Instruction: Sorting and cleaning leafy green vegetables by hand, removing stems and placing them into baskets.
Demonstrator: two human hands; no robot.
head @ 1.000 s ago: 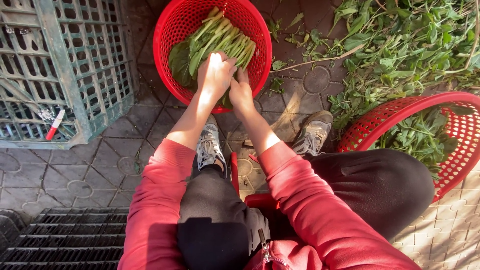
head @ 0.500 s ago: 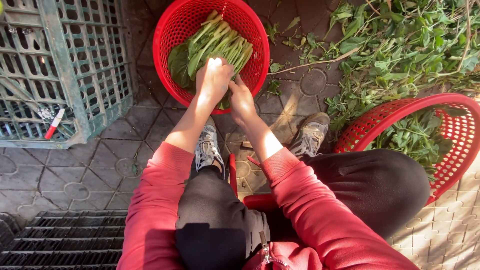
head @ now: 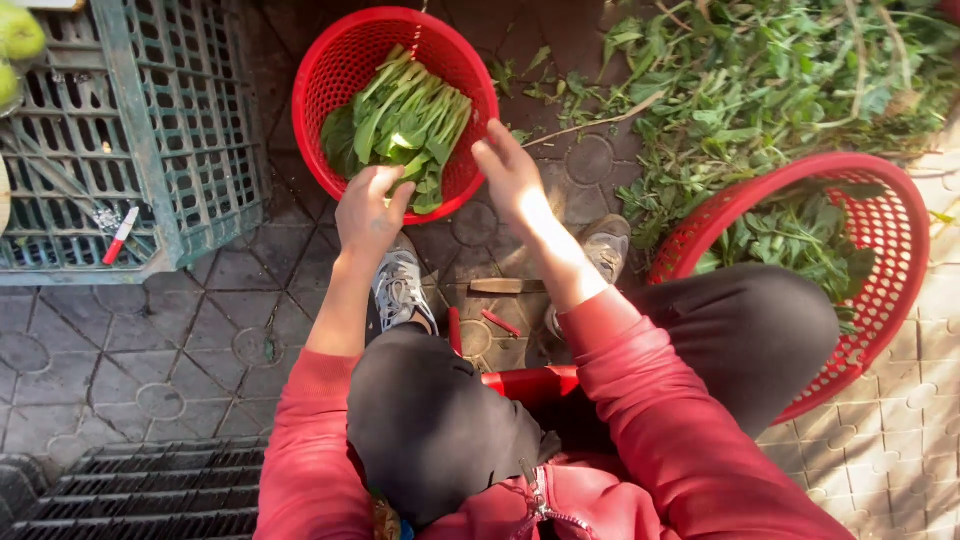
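Observation:
A round red basket (head: 325, 75) stands on the paving in front of me with a bundle of green leafy stalks (head: 400, 125) lying in it. My left hand (head: 368, 212) rests at the basket's near rim, its fingertips on the lower ends of the stalks. My right hand (head: 508, 172) hovers just outside the rim on the right, fingers loosely curled, nothing in it. My knees in black trousers and my grey shoes are below the hands.
A larger red basket (head: 880, 260) holding loose greens sits at my right. A heap of cut leafy stems (head: 760, 90) covers the ground beyond it. A green plastic crate (head: 180, 150) stands left. A small knife (head: 505, 286) lies between my shoes.
My hands were together over the stalks in the basket; they have drawn apart and back toward the near rim. The right hand has left the greens.

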